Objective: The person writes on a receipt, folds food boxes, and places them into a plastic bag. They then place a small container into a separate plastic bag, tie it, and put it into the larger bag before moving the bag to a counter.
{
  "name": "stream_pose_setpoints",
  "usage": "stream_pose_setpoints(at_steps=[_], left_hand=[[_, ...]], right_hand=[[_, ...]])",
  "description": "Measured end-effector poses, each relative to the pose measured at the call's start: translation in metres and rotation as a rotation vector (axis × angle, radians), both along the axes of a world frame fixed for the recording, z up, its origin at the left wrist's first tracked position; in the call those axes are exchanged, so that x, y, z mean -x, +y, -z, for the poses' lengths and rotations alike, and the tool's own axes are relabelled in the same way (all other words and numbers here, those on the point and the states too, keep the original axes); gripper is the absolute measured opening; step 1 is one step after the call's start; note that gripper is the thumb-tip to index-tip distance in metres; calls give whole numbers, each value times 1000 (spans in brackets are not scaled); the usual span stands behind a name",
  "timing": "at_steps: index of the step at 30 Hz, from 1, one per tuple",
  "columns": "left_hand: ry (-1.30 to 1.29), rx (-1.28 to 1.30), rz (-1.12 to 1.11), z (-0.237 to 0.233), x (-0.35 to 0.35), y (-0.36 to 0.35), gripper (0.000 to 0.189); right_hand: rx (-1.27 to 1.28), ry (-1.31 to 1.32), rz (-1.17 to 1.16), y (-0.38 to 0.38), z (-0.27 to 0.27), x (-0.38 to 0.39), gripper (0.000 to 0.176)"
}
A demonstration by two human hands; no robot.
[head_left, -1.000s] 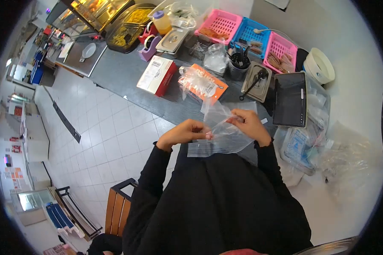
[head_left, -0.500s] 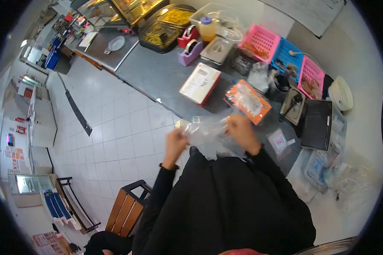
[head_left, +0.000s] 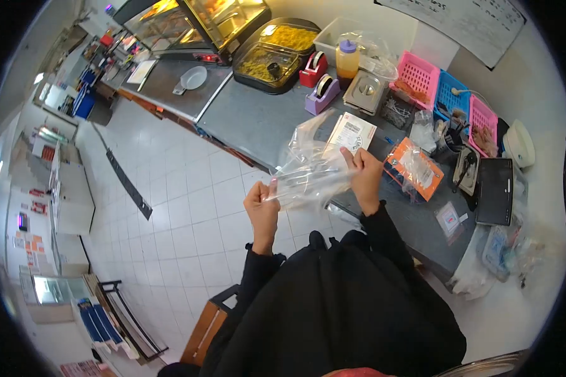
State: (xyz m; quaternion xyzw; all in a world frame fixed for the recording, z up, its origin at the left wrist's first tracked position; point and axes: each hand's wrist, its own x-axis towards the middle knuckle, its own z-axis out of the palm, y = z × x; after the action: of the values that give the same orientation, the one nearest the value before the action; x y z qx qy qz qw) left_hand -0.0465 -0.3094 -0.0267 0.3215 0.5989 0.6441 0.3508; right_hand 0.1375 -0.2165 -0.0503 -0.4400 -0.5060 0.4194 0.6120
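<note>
A clear plastic bag (head_left: 311, 173) is stretched out in the air in front of me, above the counter's near edge. My left hand (head_left: 261, 204) is closed on the bag's left side, fingers curled in. At the opposite side my right hand (head_left: 365, 173) pinches it, thumb up. The bag's far part puffs upward and looks smeared by motion. Behind it a white box (head_left: 353, 132) with a printed label is partly covered. Just right of my right hand lies an orange packet (head_left: 418, 173) with clear plastic over it.
On the grey counter (head_left: 242, 119) stand a purple tape dispenser (head_left: 322, 95), a red one (head_left: 313, 70), a yellow bottle (head_left: 347, 60) and a lidded metal tin (head_left: 366, 91). Pink and blue baskets (head_left: 451, 94) line the wall. A black tray (head_left: 267, 66) holds yellow food. A wooden chair (head_left: 209, 330) is at lower left.
The bag has been raised and spread wider, and its far part now puffs up. Both hands remain on it. My view has shifted, so the counter things appear farther right.
</note>
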Motion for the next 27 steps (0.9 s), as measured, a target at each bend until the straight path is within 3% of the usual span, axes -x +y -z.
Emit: stream_pose_setpoints(at_steps=[2, 3, 4, 5, 8, 12, 14, 16, 18, 21, 22, 24, 25, 26, 27], left_hand=[[52, -163, 29, 8, 11, 8, 43], [64, -187, 13, -2, 11, 14, 42], [74, -217, -4, -14, 10, 20, 41], [-91, -157, 23, -29, 5, 25, 28], [-7, -329, -85, -20, 2, 56, 18], [975, -534, -299, -43, -15, 87, 28], [963, -601, -84, -41, -29, 94, 24], [878, -529, 146, -37, -38, 92, 20], [1005, -493, 197, -33, -34, 96, 18], [1190, -514, 228, -38, -23, 97, 20], [1254, -535, 230, -44, -16, 97, 23], [941, -374, -42, -68, 2, 92, 30], [736, -165, 158, -73, 12, 81, 30], [726, -257, 58, -77, 10, 85, 30], [710, -343, -40, -77, 7, 89, 30]], right_hand=[[-147, -264, 37, -12, -28, -11, 45], [-91, -315, 127, -13, -37, -10, 46], [-90, -316, 148, -14, -45, -9, 45], [-95, -321, 162, -13, -54, -10, 44], [-146, -348, 117, -2, -67, -12, 36], [-97, -532, 91, 0, -74, -18, 30], [-133, -665, 34, 5, -69, -17, 32], [-203, -610, 16, 13, -62, -19, 27], [-223, -523, -16, 23, -58, -29, 24], [-156, -691, 71, 41, -67, -55, 28], [-342, -635, 135, 50, -60, -61, 31], [-236, -381, 74, 55, -65, -86, 35], [46, -187, -49, 49, -95, -111, 34], [320, 10, -171, 49, -113, -123, 34], [229, 29, -169, 54, -116, -124, 31]])
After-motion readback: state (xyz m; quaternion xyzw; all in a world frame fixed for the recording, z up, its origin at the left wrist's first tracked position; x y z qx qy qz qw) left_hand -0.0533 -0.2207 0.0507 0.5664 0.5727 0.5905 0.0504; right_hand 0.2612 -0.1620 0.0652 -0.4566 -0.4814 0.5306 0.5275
